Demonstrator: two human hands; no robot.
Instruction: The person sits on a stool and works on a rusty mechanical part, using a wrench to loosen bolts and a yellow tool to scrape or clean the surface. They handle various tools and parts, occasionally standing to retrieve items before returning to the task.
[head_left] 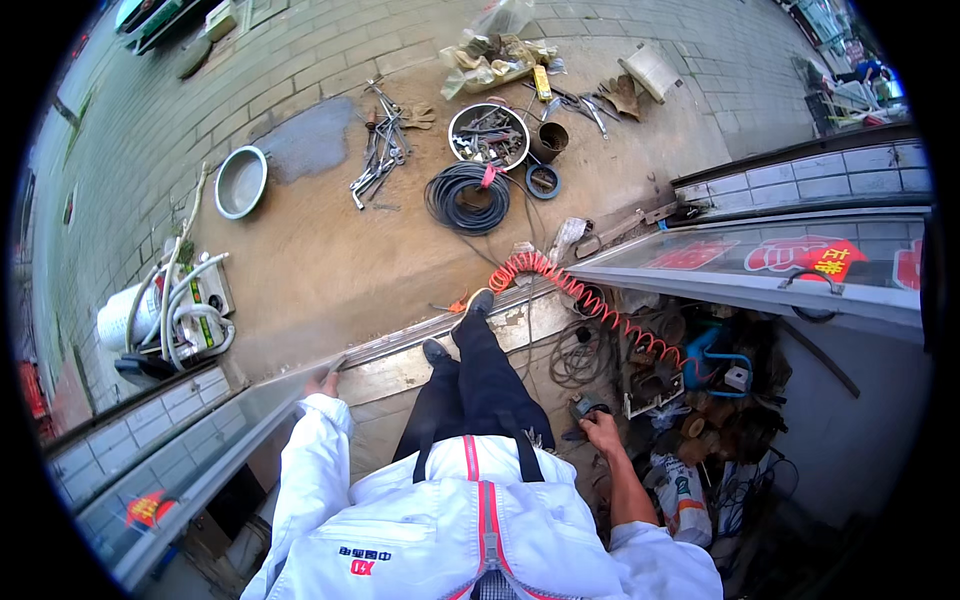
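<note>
At the near end of the left glass door (262,410), my left hand (322,384) has its fingers bent round the door's edge. My right hand (601,431) hangs low beside my right leg, closed on a dark grey tool (583,407); its exact kind is too small to tell. A coiled orange air hose (600,305) runs close by, from the doorway to a blue machine (708,362) on the right. My feet stand at the metal door sill (400,345), one shoe (478,303) across it.
Outside lie several wrenches (380,150), a metal basin (241,182), a bowl of metal parts (489,134) and a black hose coil (468,198). A white bucket with hoses (130,316) stands left. The right glass door (760,262) borders the opening; clutter (700,440) fills the floor below it.
</note>
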